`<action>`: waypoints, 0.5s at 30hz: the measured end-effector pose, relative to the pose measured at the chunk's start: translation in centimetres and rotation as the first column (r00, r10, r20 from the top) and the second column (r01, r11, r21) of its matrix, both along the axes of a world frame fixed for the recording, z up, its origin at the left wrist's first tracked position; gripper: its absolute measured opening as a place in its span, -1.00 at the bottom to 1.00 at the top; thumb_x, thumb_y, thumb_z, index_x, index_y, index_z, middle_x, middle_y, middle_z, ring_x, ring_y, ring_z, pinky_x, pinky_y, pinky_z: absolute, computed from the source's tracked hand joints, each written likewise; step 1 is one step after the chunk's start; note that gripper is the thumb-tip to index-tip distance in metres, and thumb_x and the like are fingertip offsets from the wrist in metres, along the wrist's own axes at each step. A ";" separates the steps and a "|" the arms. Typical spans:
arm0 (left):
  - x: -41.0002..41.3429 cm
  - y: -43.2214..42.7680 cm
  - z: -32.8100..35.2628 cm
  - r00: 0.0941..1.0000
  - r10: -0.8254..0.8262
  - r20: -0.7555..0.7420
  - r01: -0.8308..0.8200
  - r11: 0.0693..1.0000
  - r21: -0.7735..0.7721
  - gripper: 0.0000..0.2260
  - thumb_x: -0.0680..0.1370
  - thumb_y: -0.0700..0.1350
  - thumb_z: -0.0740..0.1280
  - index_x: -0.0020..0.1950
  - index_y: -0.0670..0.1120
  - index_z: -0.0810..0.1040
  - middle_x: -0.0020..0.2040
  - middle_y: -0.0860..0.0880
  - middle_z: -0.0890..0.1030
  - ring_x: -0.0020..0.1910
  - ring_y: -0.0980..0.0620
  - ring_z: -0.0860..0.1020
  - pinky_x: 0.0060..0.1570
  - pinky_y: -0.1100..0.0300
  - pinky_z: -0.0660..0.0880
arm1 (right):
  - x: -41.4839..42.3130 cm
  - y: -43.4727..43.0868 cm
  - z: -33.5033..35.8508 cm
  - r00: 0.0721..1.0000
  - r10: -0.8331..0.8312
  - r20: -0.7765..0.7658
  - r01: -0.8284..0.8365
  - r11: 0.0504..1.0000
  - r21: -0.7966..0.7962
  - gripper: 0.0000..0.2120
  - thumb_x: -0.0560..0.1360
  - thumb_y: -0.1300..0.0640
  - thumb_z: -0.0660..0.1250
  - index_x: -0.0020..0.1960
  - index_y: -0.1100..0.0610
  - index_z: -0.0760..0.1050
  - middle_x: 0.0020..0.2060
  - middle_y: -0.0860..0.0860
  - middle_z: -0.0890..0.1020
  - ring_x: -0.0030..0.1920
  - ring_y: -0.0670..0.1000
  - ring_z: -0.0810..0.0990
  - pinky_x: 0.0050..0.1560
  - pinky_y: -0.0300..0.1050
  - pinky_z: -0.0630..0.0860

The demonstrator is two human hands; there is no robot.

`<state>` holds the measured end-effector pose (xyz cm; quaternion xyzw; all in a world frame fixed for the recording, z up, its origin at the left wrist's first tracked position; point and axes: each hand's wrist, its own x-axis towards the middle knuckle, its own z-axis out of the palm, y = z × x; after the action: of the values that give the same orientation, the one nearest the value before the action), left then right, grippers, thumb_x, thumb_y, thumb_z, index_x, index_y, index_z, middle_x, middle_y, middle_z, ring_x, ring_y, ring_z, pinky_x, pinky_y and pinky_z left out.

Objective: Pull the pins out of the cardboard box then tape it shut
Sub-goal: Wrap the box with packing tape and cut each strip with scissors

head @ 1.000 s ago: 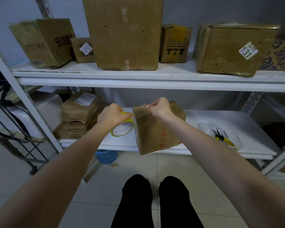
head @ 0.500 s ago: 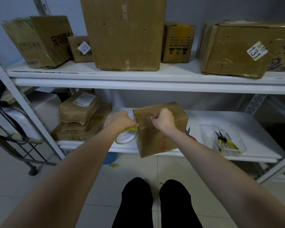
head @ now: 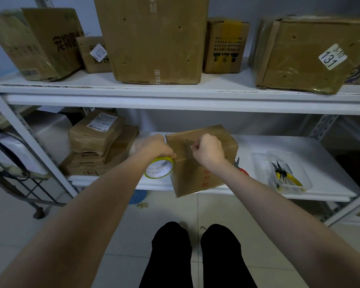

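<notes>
the right hand (head: 208, 150) has its fingers curled into a fist on top of the cardboard box (head: 195, 175), over a faint glossy strip. whether they pinch the tape's end or only press it, i cannot tell. the left hand (head: 154, 147) wraps its fingers round the tape roll (head: 159, 170) at the box's top left edge. the box sits at the front of the lower shelf (head: 279, 146). taping looks under way; next, the roll likely needs drawing down the side, end pinned.
</notes>
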<state>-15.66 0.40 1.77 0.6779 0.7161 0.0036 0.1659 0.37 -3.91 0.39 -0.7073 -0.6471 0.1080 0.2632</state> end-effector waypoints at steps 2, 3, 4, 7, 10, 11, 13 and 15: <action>-0.1 0.1 -0.5 1.000 0.019 0.014 -0.018 0.999 -0.026 -0.55 0.31 0.24 0.45 -0.02 -0.05 0.48 -0.09 -0.04 0.52 0.02 -0.09 0.56 0.05 0.10 0.50 | -0.1 -0.1 0.0 0.996 0.032 0.082 -0.031 0.999 -0.008 -0.86 0.55 0.11 0.30 -0.07 0.14 0.59 -0.27 0.00 0.49 -0.29 0.00 0.41 -0.39 -0.31 0.26; -0.2 0.0 -0.6 0.999 0.027 0.021 -0.026 0.999 -0.033 -0.53 0.28 0.25 0.45 -0.02 -0.05 0.49 -0.09 -0.05 0.53 0.02 -0.10 0.57 0.09 0.06 0.51 | -0.2 -0.2 0.0 0.991 0.050 0.125 -0.049 0.999 -0.014 -0.86 0.55 0.10 0.29 -0.08 0.14 0.58 -0.28 0.00 0.48 -0.30 0.00 0.41 -0.41 -0.30 0.25; -0.2 0.0 -0.8 0.999 0.035 0.027 -0.034 0.999 -0.038 -0.51 0.25 0.26 0.45 -0.02 -0.05 0.50 -0.08 -0.05 0.53 0.02 -0.10 0.56 0.11 0.03 0.51 | -0.2 -0.2 0.0 0.983 0.067 0.169 -0.065 0.998 -0.020 -0.86 0.55 0.09 0.28 -0.10 0.13 0.56 -0.28 0.00 0.48 -0.29 0.02 0.44 -0.38 -0.28 0.27; -0.3 0.0 -1.3 0.996 0.069 0.059 -0.066 0.997 -0.044 -0.47 0.21 0.28 0.45 -0.03 -0.05 0.50 -0.07 -0.06 0.52 0.02 -0.10 0.55 0.08 0.04 0.53 | -0.4 -0.3 0.4 0.947 0.106 0.303 -0.102 0.994 -0.029 -0.84 0.54 0.07 0.26 -0.16 0.12 0.48 -0.26 0.05 0.51 -0.16 0.14 0.58 -0.29 -0.16 0.37; -0.3 -0.1 -1.8 0.990 0.094 0.105 -0.089 0.995 -0.052 -0.50 0.20 0.27 0.45 -0.07 -0.06 0.50 -0.09 -0.06 0.52 -0.04 -0.09 0.54 -0.03 0.11 0.51 | -0.9 -0.2 0.6 0.894 0.126 0.431 -0.118 0.992 -0.045 -0.87 0.54 0.11 0.26 -0.03 0.16 0.52 -0.12 0.10 0.59 -0.04 0.18 0.60 -0.24 -0.13 0.39; -0.3 -0.1 -2.0 0.987 0.103 0.120 -0.097 0.994 -0.056 -0.51 0.18 0.26 0.44 -0.11 -0.06 0.50 -0.10 -0.06 0.53 -0.07 -0.09 0.53 -0.07 0.12 0.50 | -1.2 -0.1 0.4 0.882 0.129 0.452 -0.121 0.992 -0.047 -0.87 0.54 0.13 0.27 0.01 0.17 0.52 -0.06 0.10 0.60 0.00 0.17 0.60 -0.24 -0.13 0.39; -0.3 -0.2 -2.3 0.985 0.112 0.133 -0.105 0.993 -0.059 -0.55 0.18 0.24 0.43 -0.14 -0.04 0.47 -0.07 -0.07 0.55 -0.09 -0.08 0.52 -0.07 0.12 0.50 | -1.2 0.0 0.2 0.887 0.107 0.448 -0.109 0.994 -0.021 -0.69 0.51 0.06 0.35 0.17 0.21 0.45 0.13 0.14 0.50 0.12 0.15 0.52 -0.16 -0.07 0.46; -0.5 -0.5 -2.4 0.981 0.121 0.149 -0.111 0.991 -0.070 -0.57 0.25 0.19 0.46 -0.08 -0.05 0.44 -0.06 -0.06 0.51 -0.07 -0.07 0.50 -0.08 0.14 0.48 | -0.4 0.3 0.7 0.902 0.031 0.430 -0.037 0.999 0.005 -0.33 0.40 -0.11 0.46 0.29 0.26 0.29 0.23 0.16 0.32 0.18 0.14 0.42 -0.04 -0.05 0.51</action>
<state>-16.15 -0.06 -0.68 0.6274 0.7394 0.0432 0.2404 0.00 -3.57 1.06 -0.7006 -0.7021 -0.0503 0.1170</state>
